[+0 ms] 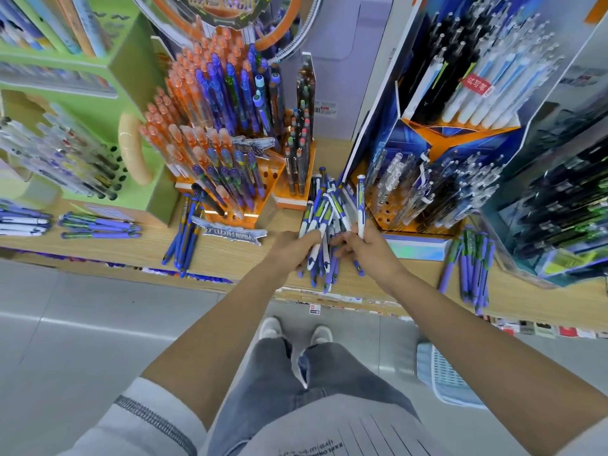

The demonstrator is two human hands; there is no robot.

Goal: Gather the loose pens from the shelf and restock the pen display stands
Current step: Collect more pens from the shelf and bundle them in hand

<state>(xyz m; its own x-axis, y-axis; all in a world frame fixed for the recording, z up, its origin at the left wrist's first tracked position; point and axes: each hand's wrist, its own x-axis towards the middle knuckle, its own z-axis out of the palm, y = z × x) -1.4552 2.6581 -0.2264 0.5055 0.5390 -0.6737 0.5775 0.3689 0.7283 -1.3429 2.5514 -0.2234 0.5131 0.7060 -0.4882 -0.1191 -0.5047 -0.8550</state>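
Near the front edge of the pale wooden shelf (230,258), the left hand (292,246) curls round a loose bundle of blue, white and purple plastic pens (324,209). The right hand (368,248) pinches the same bundle from the other side.

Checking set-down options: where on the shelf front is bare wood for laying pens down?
Bare shelf lies between the loose blue pens and the left hand, and between the right hand and the purple pens. The pen bundle that both hands grip fills the middle; the orange stand and blue stand crowd the back.
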